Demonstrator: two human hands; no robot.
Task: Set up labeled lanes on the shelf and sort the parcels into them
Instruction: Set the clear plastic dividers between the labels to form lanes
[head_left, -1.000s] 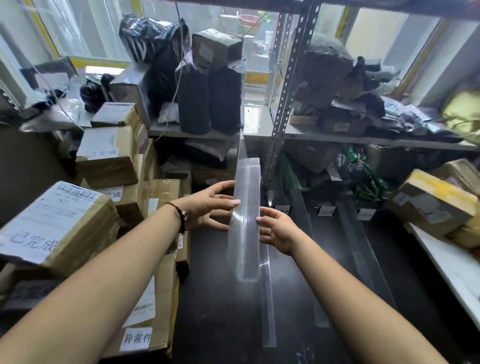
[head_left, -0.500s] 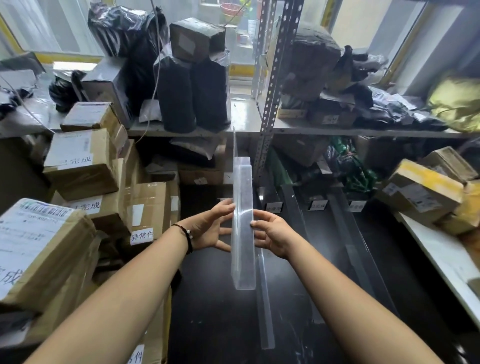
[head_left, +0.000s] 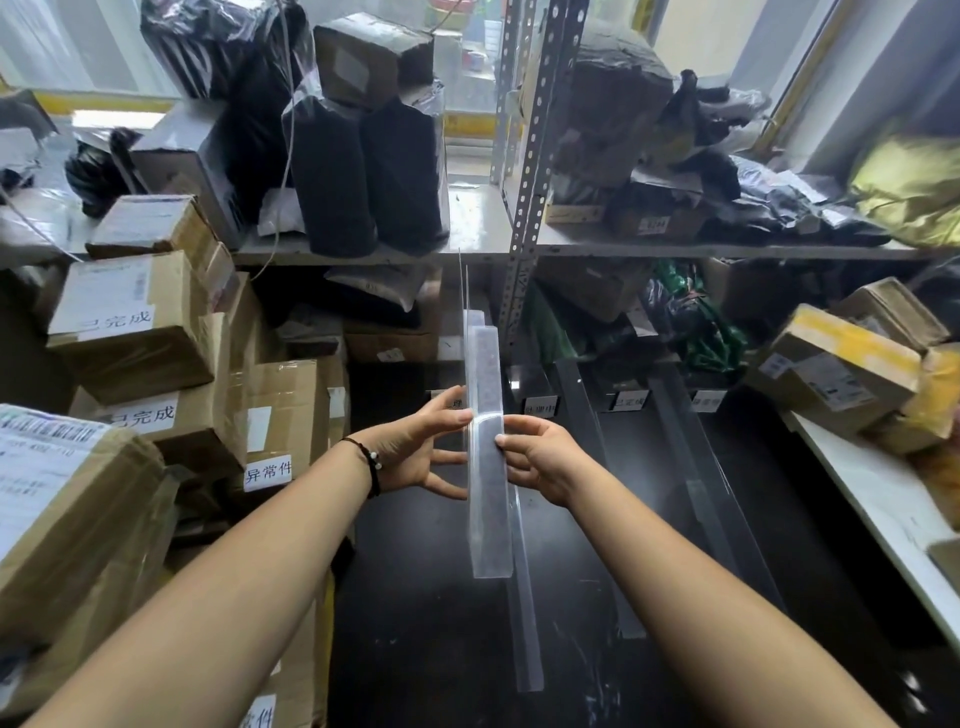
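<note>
A person sandwiches a long clear plastic lane divider (head_left: 488, 509) upright between the straight fingers of the left hand (head_left: 415, 452) and the fingertips of the right hand (head_left: 543, 460), neither wrapping it, apparently aligning it above the black shelf surface (head_left: 431, 623) with the white lane labels (head_left: 540, 404) just beyond.

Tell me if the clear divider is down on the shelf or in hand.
In hand: the divider is pressed between the left hand and right hand; its near end hangs above the shelf.
</note>
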